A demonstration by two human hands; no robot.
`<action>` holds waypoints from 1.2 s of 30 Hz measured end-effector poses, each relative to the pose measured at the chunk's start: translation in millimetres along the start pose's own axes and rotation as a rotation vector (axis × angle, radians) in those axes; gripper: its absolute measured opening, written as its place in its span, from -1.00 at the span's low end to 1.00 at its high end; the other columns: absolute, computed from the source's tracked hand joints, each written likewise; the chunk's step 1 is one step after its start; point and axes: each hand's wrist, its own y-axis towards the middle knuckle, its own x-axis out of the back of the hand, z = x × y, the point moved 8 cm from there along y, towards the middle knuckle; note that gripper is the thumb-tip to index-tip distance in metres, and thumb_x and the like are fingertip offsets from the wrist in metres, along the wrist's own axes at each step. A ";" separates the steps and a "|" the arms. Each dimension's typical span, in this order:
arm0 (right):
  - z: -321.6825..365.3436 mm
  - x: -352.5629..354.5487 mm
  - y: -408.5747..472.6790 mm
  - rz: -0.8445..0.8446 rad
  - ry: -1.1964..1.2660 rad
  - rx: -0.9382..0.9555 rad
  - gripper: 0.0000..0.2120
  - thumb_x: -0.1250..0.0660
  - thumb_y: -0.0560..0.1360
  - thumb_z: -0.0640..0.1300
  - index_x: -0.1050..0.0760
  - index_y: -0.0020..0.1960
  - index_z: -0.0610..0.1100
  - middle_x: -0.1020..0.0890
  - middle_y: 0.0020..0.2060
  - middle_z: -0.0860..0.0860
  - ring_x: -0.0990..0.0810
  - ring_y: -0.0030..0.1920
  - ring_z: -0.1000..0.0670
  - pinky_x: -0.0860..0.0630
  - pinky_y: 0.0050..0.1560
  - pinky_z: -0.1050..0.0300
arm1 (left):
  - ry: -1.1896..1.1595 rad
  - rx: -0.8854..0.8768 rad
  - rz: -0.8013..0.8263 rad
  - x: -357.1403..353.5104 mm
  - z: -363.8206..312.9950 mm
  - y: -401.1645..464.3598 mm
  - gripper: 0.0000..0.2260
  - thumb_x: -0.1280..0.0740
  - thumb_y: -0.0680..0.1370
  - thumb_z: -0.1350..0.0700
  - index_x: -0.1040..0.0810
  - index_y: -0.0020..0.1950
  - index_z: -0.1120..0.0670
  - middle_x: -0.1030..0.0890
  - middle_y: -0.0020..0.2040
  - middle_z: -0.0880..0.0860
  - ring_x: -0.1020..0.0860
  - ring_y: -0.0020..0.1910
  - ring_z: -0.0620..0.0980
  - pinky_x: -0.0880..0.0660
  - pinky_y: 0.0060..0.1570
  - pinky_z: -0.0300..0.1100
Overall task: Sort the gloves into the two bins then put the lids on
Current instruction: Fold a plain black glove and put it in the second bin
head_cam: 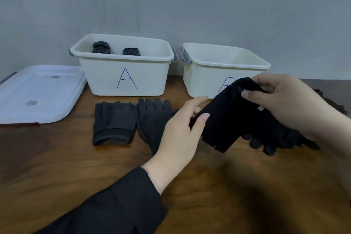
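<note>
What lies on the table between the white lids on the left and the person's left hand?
In the head view, two dark gloves lie flat side by side on the wooden table, between the white lids and the left hand.

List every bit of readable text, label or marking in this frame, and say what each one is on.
"A": hand-drawn in blue on the front of the left bin.
Partly hidden blue letter on the front of the right bin: covered by the black glove, cannot be read for certain.
Small pale tags on the black glove: too small and blurred to read.
Lids: two grey patches, no legible text.
</note>
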 end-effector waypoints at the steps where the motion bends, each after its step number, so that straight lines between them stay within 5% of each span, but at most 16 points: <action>1: 2.8 1.5 2.3 -0.059 -0.026 0.022 -0.93 -0.39 0.58 0.01 -0.63 -0.07 0.09 -0.73 -0.23 0.10 -0.69 -0.24 -0.02 -0.59 -0.07 -0.03 | 0.046 -0.027 -0.008 4.7 -3.1 -0.9 -0.69 -0.27 0.65 0.04 -0.44 0.40 -0.17 -0.52 -0.01 -0.33 -0.51 0.09 -0.29 -0.42 0.15 -0.40; 6: 8.2 -7.2 4.3 -0.266 0.021 0.121 -0.95 -0.37 0.58 0.01 -0.60 -0.03 0.09 -0.68 -0.20 0.22 -0.63 -0.20 0.16 -0.52 -0.18 0.16 | 0.193 -0.182 -0.050 25.2 -15.5 -10.7 -0.71 -0.26 0.66 0.15 -0.51 0.38 -0.01 -0.46 0.10 -0.40 -0.45 0.16 -0.42 -0.33 0.18 -0.52; 10: 1.7 -26.8 3.1 -0.232 0.079 0.118 -0.90 -0.36 0.60 -0.04 -0.58 -0.09 0.05 -0.65 -0.31 0.24 -0.59 -0.34 0.21 -0.40 -0.39 0.42 | 0.192 -0.140 -0.078 38.3 -7.5 -13.8 -0.72 -0.28 0.65 0.15 -0.51 0.35 -0.05 -0.47 0.06 -0.50 -0.47 0.13 -0.40 -0.35 0.15 -0.52; 14: -6.2 -35.0 4.0 -0.154 0.168 0.066 -0.90 -0.37 0.60 -0.05 -0.61 -0.09 0.03 -0.68 -0.32 0.14 -0.59 -0.37 0.15 -0.48 -0.28 0.25 | 0.142 -0.032 -0.144 49.4 5.2 -9.7 -0.71 -0.30 0.64 0.11 -0.47 0.31 -0.19 -0.54 0.03 -0.30 -0.53 0.08 -0.22 -0.42 0.06 -0.45; 19: -25.7 -36.4 10.3 -0.147 0.446 -0.093 -0.91 -0.35 0.61 -0.11 -0.63 0.05 -0.07 -0.73 -0.09 -0.03 -0.71 -0.07 -0.12 -0.69 -0.04 -0.09 | 0.064 0.039 -0.214 57.6 16.7 -4.6 -0.74 -0.28 0.64 0.15 -0.48 0.27 -0.14 -0.58 -0.06 -0.17 -0.57 -0.02 -0.12 -0.45 -0.02 -0.43; 23: -37.9 -47.7 13.9 -0.122 0.824 -0.233 -0.84 -0.29 0.62 -0.26 -0.54 0.18 -0.22 -0.69 0.05 -0.18 -0.72 -0.05 -0.11 -0.67 -0.12 0.01 | 0.043 0.084 -0.234 58.9 22.6 -3.6 -0.75 -0.27 0.64 0.13 -0.48 0.27 -0.13 -0.58 -0.06 -0.19 -0.57 -0.03 -0.13 -0.45 -0.03 -0.43; 27: -43.6 -53.2 14.2 -0.143 0.938 -0.291 -0.85 -0.28 0.61 -0.30 -0.53 0.16 -0.24 -0.64 -0.01 -0.18 -0.71 -0.15 -0.04 -0.66 -0.16 0.08 | 0.046 0.085 -0.225 56.4 20.4 -4.2 -0.77 -0.27 0.64 0.13 -0.50 0.25 -0.13 -0.58 -0.08 -0.17 -0.55 -0.08 -0.15 -0.45 -0.07 -0.44; 31: -35.7 -38.4 15.1 -0.265 0.749 -0.139 -0.83 -0.27 0.63 -0.26 -0.59 0.14 -0.12 -0.73 -0.02 -0.02 -0.73 -0.07 0.00 -0.67 -0.07 0.06 | 0.045 0.072 -0.214 56.2 16.5 -5.0 -0.79 -0.28 0.64 0.15 -0.52 0.21 -0.12 -0.58 -0.08 -0.15 -0.54 -0.08 -0.15 -0.44 -0.08 -0.46; 36: -16.8 -31.5 3.5 -0.382 0.062 0.184 -0.73 -0.32 0.60 -0.24 -0.56 0.15 0.11 -0.63 -0.07 0.27 -0.55 -0.02 0.39 -0.36 -0.04 0.57 | 0.123 0.049 -0.214 60.4 15.3 -5.1 -0.81 -0.28 0.64 0.14 -0.55 0.21 -0.07 -0.58 -0.07 -0.17 -0.54 -0.03 -0.16 -0.42 -0.07 -0.46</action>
